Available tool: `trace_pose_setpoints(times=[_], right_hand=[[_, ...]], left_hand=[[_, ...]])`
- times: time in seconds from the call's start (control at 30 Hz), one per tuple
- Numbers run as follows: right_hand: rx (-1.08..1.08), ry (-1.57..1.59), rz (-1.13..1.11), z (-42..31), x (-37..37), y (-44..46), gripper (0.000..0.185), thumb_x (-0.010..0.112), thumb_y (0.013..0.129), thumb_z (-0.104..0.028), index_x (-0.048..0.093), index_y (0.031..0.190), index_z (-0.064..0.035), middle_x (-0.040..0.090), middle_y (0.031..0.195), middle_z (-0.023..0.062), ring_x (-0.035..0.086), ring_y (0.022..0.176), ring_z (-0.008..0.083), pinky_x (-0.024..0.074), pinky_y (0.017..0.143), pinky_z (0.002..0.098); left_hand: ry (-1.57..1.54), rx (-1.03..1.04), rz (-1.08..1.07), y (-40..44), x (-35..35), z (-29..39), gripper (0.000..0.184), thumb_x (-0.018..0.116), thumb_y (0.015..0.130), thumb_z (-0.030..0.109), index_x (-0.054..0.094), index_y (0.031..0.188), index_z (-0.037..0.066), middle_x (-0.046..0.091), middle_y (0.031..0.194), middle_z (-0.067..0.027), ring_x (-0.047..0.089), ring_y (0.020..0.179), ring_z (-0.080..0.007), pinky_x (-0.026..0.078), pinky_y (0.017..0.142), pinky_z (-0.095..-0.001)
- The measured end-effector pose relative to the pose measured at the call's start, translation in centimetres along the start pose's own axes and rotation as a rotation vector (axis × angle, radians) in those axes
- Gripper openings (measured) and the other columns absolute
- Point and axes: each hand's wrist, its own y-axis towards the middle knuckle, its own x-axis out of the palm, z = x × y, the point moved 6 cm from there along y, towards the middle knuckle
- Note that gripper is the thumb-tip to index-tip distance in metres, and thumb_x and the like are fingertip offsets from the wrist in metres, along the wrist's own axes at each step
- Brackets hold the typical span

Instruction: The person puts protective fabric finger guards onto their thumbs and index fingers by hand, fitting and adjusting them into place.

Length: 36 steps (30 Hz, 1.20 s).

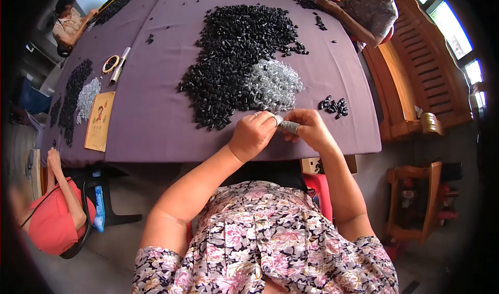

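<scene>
My left hand (253, 136) and my right hand (311, 131) meet at the front edge of the purple-covered table (150, 133). The fingers of both are pinched together; whatever is between them is too small to make out. Grey wrapping (289, 127) covers a finger of my right hand, and a light band shows on a left finger. Just beyond my hands lies a pile of clear small pieces (275, 85), touching a large heap of black pieces (234, 49). A small group of black pieces (333, 107) sits to the right.
Other people sit at the left (57, 211), far left (73, 23) and far right (366, 13). A yellow booklet (99, 121), a tape roll (110, 64) and more piles lie on the left side. A wooden bench (421, 60) stands right; an open box (332, 165) is below the edge.
</scene>
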Motion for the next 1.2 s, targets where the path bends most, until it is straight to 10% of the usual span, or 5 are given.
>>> trace_pose_setpoints(times=[0.6,0.8,1.0,1.2], right_hand=[[-0.308,-0.388,0.134,-3.1,0.1,-1.6,0.019,0.062,0.076,0.013,0.065,0.093,0.0036,0.065,0.08,0.0021,0.059,0.076,0.0078,0.0495,0.068,0.0242],[-0.256,-0.026,0.082,-2.0,0.1,-1.0,0.022,0.064,0.076,0.013,0.066,0.095,0.0018,0.065,0.081,0.001,0.059,0.076,0.0078,0.0496,0.069,0.0248],[-0.534,-0.44,0.206,-4.7,0.3,-2.1,0.019,0.067,0.077,0.01,0.065,0.094,0.0011,0.067,0.084,0.0025,0.061,0.074,0.0083,0.0505,0.069,0.0251],[-0.242,-0.065,0.225,-0.5,-1.5,-1.0,0.011,0.063,0.084,0.003,0.064,0.095,0.001,0.066,0.079,0.0027,0.062,0.073,0.0088,0.0481,0.064,0.0248]], left_hand=[[0.046,-0.005,-0.07,-0.1,0.7,-0.1,0.011,0.066,0.08,0.004,0.055,0.082,0.004,0.054,0.079,-0.0102,0.059,0.071,-0.0304,0.049,0.061,-0.0406],[-0.047,-0.085,-0.043,0.1,0.4,-0.6,0.015,0.063,0.088,0.014,0.053,0.081,0.006,0.054,0.077,-0.0111,0.06,0.07,-0.0322,0.049,0.059,-0.0422],[-0.121,-0.19,-0.057,0.0,0.2,-1.1,0.013,0.061,0.091,0.012,0.056,0.082,0.002,0.053,0.075,-0.0151,0.057,0.069,-0.037,0.046,0.06,-0.0434],[-0.067,-0.347,0.055,-0.3,-0.2,-2.8,0.012,0.064,0.09,0.014,0.062,0.09,0.002,0.058,0.077,-0.013,0.059,0.063,-0.032,0.047,0.058,-0.0393]])
